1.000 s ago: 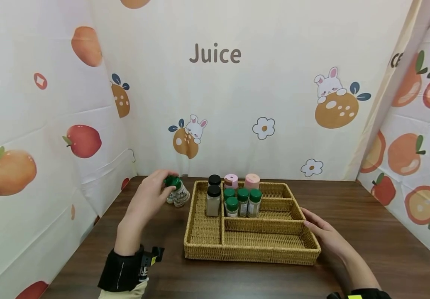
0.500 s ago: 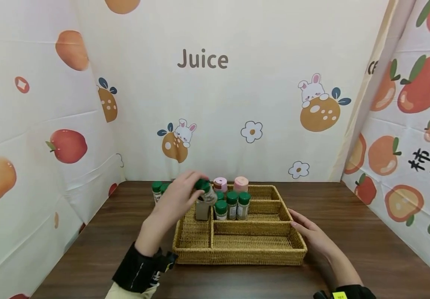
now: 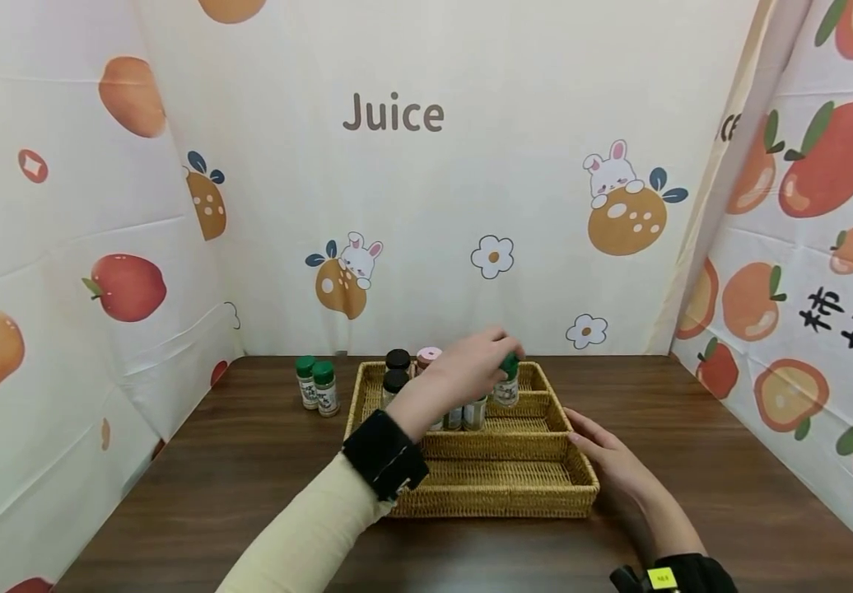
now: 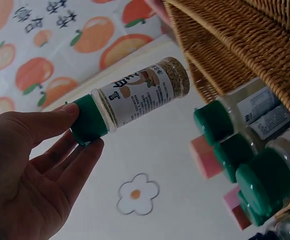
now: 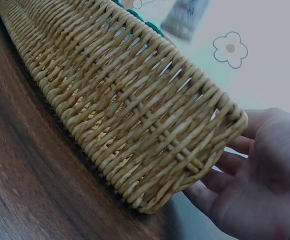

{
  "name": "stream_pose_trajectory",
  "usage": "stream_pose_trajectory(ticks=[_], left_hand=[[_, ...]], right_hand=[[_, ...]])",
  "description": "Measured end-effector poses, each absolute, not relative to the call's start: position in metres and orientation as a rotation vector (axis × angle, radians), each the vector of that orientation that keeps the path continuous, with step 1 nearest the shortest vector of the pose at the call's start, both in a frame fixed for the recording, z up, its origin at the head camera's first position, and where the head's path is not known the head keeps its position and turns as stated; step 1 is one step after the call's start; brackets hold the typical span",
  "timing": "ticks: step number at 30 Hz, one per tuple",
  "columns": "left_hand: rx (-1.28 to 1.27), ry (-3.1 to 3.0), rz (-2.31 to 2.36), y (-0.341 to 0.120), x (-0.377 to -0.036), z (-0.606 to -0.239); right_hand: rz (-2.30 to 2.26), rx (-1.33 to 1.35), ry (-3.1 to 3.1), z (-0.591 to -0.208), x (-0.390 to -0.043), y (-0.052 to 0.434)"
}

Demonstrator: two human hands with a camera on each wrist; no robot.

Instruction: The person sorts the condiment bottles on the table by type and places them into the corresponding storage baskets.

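Observation:
My left hand (image 3: 463, 371) pinches the green cap of a spice jar (image 4: 144, 89) between thumb and fingers. The jar is clear with a white label and brownish contents, and in the head view it hangs over the back right of a divided wicker basket (image 3: 501, 501). My right hand (image 3: 622, 465) rests against the basket's right side, its fingers lightly bent along the outer wall. Several green-capped jars (image 4: 264, 180) stand together in the basket, partly hidden by my left forearm in the head view.
Two more green-capped jars, a rear one (image 3: 307, 383) and a nearer one (image 3: 326, 394), stand on the wooden table (image 3: 249, 486) left of the basket. Black-capped jars (image 3: 397, 360) occupy the left compartment. A pink-topped container (image 3: 429, 356) is behind. Printed cloth walls (image 3: 426, 189) surround the table.
My left hand has lifted a green-capped jar from the group left of the basket and carried it rightward across the basket to its back right. My right hand stays at the basket's side.

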State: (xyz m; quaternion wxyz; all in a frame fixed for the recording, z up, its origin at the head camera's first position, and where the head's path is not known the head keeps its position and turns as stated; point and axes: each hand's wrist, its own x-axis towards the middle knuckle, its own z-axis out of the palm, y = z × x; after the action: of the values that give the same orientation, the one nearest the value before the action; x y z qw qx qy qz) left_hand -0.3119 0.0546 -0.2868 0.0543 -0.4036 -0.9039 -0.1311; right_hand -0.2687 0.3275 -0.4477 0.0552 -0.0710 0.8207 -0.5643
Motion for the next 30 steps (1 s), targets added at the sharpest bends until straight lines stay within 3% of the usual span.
stream_pose_trajectory(ticks=[17, 30], left_hand=[[-1.082, -2.956, 0.136, 0.099, -0.358, -0.335], [-1.018, -2.959, 0.213, 0.106, -0.359, -0.337]], right_hand=[[-1.682, -0.163, 2.506, -0.448, -0.27, 0.32], [-1.665, -0.161, 2.529, -0.447, -0.267, 0.326]])
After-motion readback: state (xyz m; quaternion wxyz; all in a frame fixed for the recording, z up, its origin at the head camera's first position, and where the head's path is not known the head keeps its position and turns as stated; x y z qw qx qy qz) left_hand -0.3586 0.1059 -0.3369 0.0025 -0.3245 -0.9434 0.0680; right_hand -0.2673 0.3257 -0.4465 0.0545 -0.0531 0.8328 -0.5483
